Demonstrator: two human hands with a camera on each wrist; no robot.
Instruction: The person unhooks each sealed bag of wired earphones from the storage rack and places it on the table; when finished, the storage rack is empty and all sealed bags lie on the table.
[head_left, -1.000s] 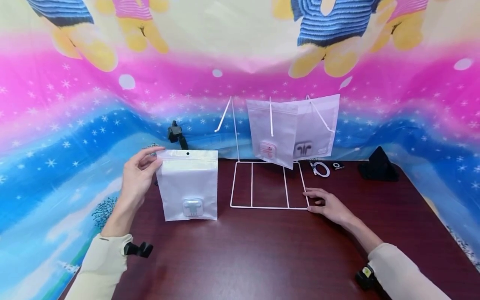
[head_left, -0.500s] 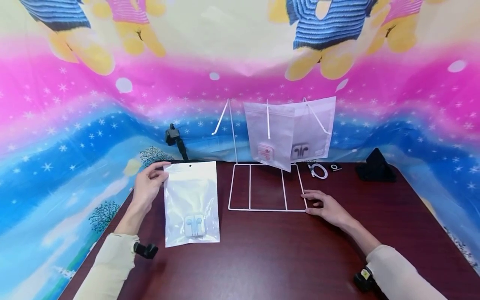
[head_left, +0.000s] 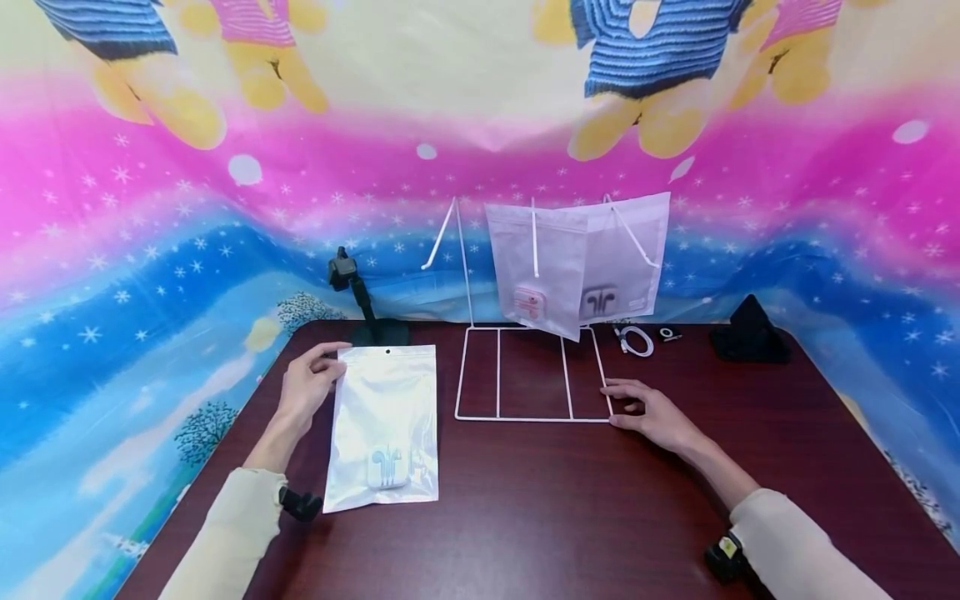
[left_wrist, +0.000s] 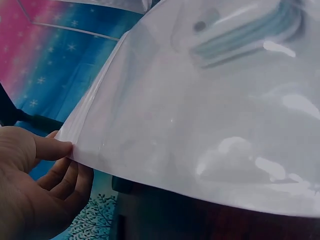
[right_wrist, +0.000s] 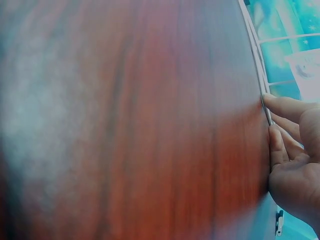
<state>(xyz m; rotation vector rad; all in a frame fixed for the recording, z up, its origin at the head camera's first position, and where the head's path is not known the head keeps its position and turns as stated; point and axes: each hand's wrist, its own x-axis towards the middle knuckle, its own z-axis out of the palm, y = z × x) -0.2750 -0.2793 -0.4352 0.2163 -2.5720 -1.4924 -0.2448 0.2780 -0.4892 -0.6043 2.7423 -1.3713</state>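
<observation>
Now, in the head view, my left hand point(head_left: 303, 387) pinches the upper left corner of a flat, shiny white plastic pouch point(head_left: 382, 400) with a small round hole at its top. Near its lower edge a square white case with pale blue earphones point(head_left: 387, 467) shows. The pouch is above the dark reddish-brown wooden table point(head_left: 510, 525), left of and apart from a white wire rack point(head_left: 532, 419); whether its bottom edge touches the wood I cannot tell. My right hand point(head_left: 652, 417) touches the rack's near right corner, thumb and index finger apart, their tips at the wire. A white pouch with pink earphones point(head_left: 517, 258) hangs on the middle prong, and a white pouch with black earphones point(head_left: 615, 271) on the right one. Beyond my right hand lie a coiled white cable point(head_left: 649, 343) and a small black device point(head_left: 666, 334); a black stand point(head_left: 362, 296) is behind my held pouch.

Up close in the left wrist view, my thumb lies on the pouch's near face at the corner, other fingers bent behind it; the earphones look blurred.

Over in the right wrist view, blurred wood fills most of the frame, and my fingertips touch the thin white rail.
</observation>
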